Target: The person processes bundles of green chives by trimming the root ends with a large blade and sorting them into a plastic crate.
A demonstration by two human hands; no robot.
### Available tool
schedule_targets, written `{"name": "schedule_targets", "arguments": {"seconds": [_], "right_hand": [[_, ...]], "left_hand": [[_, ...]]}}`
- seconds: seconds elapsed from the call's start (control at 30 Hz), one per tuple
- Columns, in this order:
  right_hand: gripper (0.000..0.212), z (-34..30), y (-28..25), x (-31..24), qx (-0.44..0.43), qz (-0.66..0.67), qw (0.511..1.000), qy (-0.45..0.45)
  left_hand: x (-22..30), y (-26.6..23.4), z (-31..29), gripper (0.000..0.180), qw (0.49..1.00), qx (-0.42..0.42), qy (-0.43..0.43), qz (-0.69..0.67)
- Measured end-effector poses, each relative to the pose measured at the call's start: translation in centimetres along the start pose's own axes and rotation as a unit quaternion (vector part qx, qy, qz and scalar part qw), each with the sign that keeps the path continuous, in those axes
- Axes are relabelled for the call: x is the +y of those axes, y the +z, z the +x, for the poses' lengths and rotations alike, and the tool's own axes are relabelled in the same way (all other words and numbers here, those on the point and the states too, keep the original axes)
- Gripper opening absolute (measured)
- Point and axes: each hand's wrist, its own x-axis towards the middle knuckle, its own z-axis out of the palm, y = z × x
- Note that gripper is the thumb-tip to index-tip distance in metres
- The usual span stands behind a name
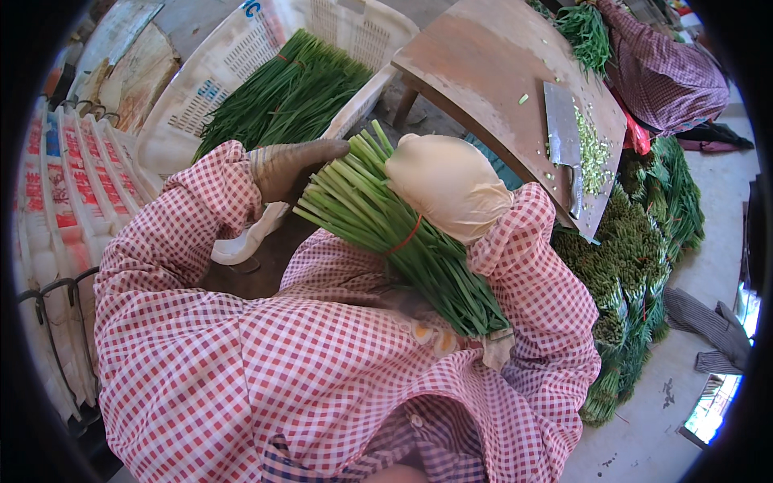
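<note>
1. Resting across the lap, a bundle of green chives (403, 241) tied with a red rubber band (405, 236) ran from five o'clock up toward eleven o'clock.
2. At one o'clock of the band, the right hand (447, 183), in a cream glove, lay closed over the bundle's top; its fingertips were hidden.
3. At nine o'clock of the cut ends, the left hand (291, 163), in a brownish glove, had fingers stretched flat, tips touching the stalk ends.
4. Farther off at eleven o'clock stood a white plastic crate (233, 64) holding more chives.
5. At two o'clock a cleaver (564, 137) lay on a wooden chopping board (491, 72).
</note>
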Motion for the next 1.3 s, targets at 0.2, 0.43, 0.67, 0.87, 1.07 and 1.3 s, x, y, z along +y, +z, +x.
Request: {"name": "schedule_targets", "arguments": {"seconds": [0.2, 0.43, 0.67, 0.87, 1.07, 1.3], "right_hand": [[0.011, 1.5, 1.3, 1.3, 0.078, -0.062, 0.992, -0.074], [0.015, 2.6, 0.9, 4.3, 0.163, 0.005, 0.981, 0.102], [0.069, -13.1, 2.0, 8.0, -0.162, 0.016, 0.925, 0.344], [0.124, -6.1, 4.1, -1.9, -0.029, 0.303, 0.915, 0.264], [0.119, -11.2, 2.8, -0.3, 0.205, 0.462, 0.816, 0.280], [0.091, -26.2, -11.7, -4.1, 0.478, 0.462, 0.720, 0.199]], "left_hand": [[0.7, 0.7, 0.0, 0.059, 1.000, 0.002, -0.006, -0.029], [1.8, 1.7, 0.3, 0.059, 0.999, -0.037, -0.001, -0.003], [1.1, 0.3, 2.1, 0.054, 0.997, -0.042, -0.016, -0.060], [2.9, 3.7, 1.1, 0.060, 0.997, -0.026, 0.045, 0.062], [7.4, 10.1, 0.6, 0.076, 0.972, -0.075, 0.105, 0.198], [8.6, 23.5, -1.1, 0.077, 0.896, -0.151, 0.331, 0.255]]}}
